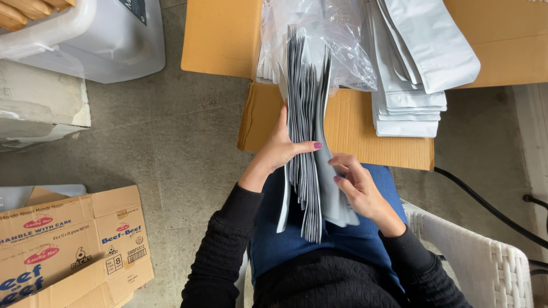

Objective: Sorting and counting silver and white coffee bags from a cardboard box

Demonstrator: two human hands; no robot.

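A stack of pouches (308, 142) stands on my lap between my left hand (282, 147) and right hand (357, 185); more pouches (408, 85) lie on the cardboard (354, 128) ahead, a carton (68, 245) on the floor (171, 142) to my left

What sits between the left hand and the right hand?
In the head view, an upright stack of flat grey pouches stands between the left hand and the right hand, both touching it.
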